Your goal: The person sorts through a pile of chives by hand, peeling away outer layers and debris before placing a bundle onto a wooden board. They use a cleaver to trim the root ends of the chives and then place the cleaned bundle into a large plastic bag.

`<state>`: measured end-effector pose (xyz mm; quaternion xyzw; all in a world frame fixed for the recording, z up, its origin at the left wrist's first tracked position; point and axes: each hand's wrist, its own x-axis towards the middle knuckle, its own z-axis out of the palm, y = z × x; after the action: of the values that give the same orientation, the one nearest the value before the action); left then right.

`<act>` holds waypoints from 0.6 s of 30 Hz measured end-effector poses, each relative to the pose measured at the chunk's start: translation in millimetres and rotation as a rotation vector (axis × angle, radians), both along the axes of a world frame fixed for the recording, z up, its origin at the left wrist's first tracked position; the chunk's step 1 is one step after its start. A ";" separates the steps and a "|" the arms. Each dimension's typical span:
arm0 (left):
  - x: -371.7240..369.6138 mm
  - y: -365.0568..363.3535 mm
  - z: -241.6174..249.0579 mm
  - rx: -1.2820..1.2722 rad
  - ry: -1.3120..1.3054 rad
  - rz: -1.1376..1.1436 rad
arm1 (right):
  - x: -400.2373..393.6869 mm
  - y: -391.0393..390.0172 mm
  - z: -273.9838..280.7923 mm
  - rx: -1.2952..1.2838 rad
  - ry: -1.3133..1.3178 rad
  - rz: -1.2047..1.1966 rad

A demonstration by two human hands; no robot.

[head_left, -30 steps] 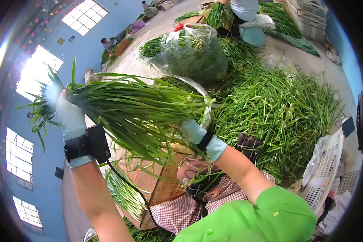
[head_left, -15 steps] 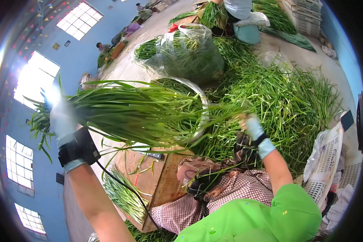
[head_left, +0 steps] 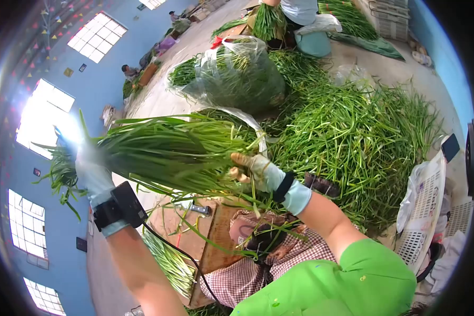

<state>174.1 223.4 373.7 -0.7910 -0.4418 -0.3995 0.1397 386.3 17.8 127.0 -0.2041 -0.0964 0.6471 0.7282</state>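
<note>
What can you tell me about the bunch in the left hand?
The bunch is long, narrow green leaves, untied as far as visible, fanned and uneven, paler toward the right hand. The left hand grips it near its drooping tips, partly hidden by glare. Right fingers are at the paler end; contact is unclear. It's held above the brown board.

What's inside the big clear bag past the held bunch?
Clear bag: long green leaves, seen through the plastic and poking out on the picture's left. Anything deeper is covered by the outer leaves.
</note>
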 end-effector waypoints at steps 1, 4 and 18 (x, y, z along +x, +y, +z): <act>1.5 -3.0 -3.3 -0.144 -0.293 -0.218 | 0.2 -4.3 -4.4 0.000 -0.001 -0.003; 7.4 -19.2 -11.5 -0.433 -0.878 -0.655 | 4.5 -30.1 -16.9 0.168 -0.429 0.066; -33.1 0.6 -33.2 -0.680 -0.939 -0.809 | 152.5 -124.2 -170.0 -0.715 -1.520 -0.536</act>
<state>141.0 224.0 340.6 -0.6371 -0.2270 -0.5588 -0.4799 538.7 -106.3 -42.9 -0.8108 -0.2955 0.1349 0.4869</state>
